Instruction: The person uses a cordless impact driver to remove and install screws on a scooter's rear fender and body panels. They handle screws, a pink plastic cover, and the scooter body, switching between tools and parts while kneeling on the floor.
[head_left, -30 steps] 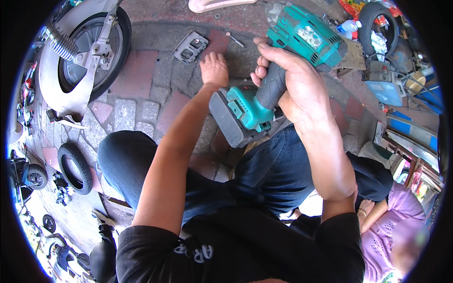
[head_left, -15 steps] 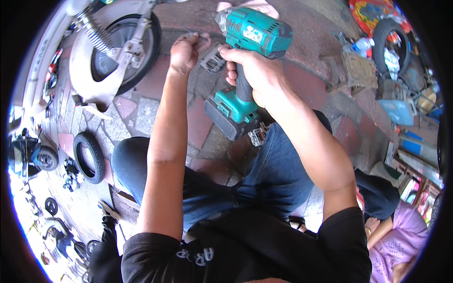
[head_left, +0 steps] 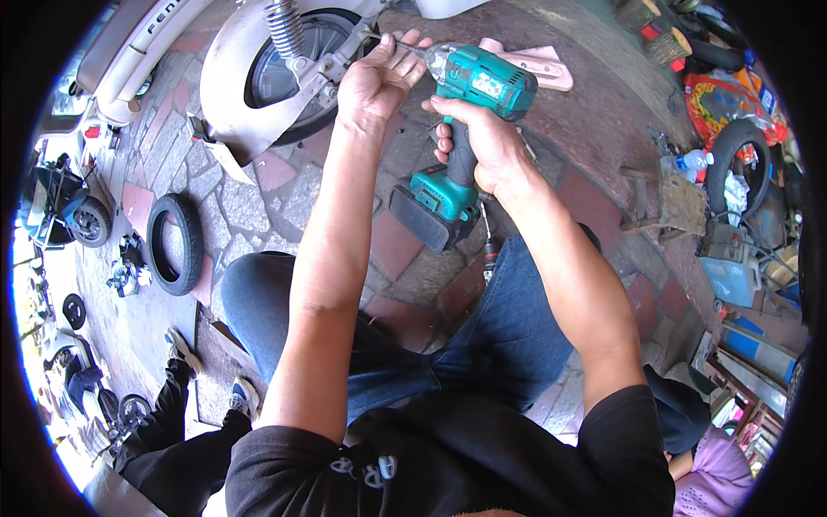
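A teal cordless impact driver [head_left: 482, 82] with a dark battery base is held up in front of me. My right hand [head_left: 482, 142] is wrapped round its black handle, and its nose points left toward the motorbike. At that nose my left hand [head_left: 379, 82] is turned palm up, its thumb and fingers round a thin metal bit [head_left: 405, 46] running out leftward. How firmly they grip it is hard to see. Just beyond the left hand stands the motorbike's rear wheel [head_left: 297, 73], with a pale swingarm and coil spring shock [head_left: 284, 30].
A loose tyre [head_left: 175, 244] lies on the stone paving at left. A long tool [head_left: 490, 250] lies by my right knee. A pinkish part [head_left: 543, 67] sits beyond the driver. At right are a wooden stool [head_left: 676, 202], another tyre [head_left: 738, 168] and a blue box [head_left: 728, 271]. People are nearby.
The driver has shifted slightly right and down in view. My left hand has come up beside its nose, onto the bit. The view has swung, bringing the wheel nearer the middle.
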Tool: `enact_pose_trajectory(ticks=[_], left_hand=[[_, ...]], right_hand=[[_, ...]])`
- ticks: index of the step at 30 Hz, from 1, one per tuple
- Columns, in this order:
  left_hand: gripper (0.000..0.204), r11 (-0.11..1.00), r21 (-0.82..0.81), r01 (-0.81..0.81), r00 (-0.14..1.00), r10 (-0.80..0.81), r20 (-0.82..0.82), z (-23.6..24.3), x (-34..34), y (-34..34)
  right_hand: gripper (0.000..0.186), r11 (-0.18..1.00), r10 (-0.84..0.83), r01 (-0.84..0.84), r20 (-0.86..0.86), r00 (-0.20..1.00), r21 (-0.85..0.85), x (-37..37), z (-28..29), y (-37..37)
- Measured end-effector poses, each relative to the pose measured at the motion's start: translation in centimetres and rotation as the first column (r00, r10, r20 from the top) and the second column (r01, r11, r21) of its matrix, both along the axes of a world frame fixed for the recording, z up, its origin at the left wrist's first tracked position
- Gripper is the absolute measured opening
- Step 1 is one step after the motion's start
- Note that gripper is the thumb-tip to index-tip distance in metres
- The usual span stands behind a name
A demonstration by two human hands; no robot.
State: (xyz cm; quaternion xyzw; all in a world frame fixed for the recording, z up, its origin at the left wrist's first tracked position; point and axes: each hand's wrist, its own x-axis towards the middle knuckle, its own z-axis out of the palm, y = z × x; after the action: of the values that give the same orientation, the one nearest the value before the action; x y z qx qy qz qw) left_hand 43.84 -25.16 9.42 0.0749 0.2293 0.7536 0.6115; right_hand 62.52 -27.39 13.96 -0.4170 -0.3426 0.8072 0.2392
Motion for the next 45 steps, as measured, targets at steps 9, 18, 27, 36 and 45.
enact_pose_trajectory(ticks=[9,18,27,36,45], left_hand=[[0.034,0.997,-0.008,0.074,0.997,-0.074,0.025,-0.8,0.8,1.1],[0.025,0.907,-0.369,0.205,0.932,-0.296,-0.209,-0.1,1.8,5.2],[0.013,0.890,-0.456,-0.016,0.781,-0.274,-0.562,0.1,-2.5,10.4],[0.027,0.931,-0.359,0.059,0.765,-0.273,-0.583,-3.1,-6.8,12.6],[0.024,0.944,-0.325,0.051,0.786,-0.238,-0.570,-3.6,-7.6,13.2]], right_hand=[[0.027,0.997,0.004,-0.008,-0.047,0.999,-0.082,0.2,-0.9,1.5],[0.016,0.970,-0.190,0.177,-0.065,0.980,-0.164,-2.0,-2.6,3.4],[0.022,0.975,-0.195,0.165,-0.226,0.954,-0.147,-4.3,-5.4,6.5],[0.030,0.987,-0.151,0.143,-0.123,0.981,-0.067,-6.2,-7.6,9.3],[0.026,0.973,-0.213,0.195,-0.156,0.965,-0.122,-9.0,-8.7,9.6]])
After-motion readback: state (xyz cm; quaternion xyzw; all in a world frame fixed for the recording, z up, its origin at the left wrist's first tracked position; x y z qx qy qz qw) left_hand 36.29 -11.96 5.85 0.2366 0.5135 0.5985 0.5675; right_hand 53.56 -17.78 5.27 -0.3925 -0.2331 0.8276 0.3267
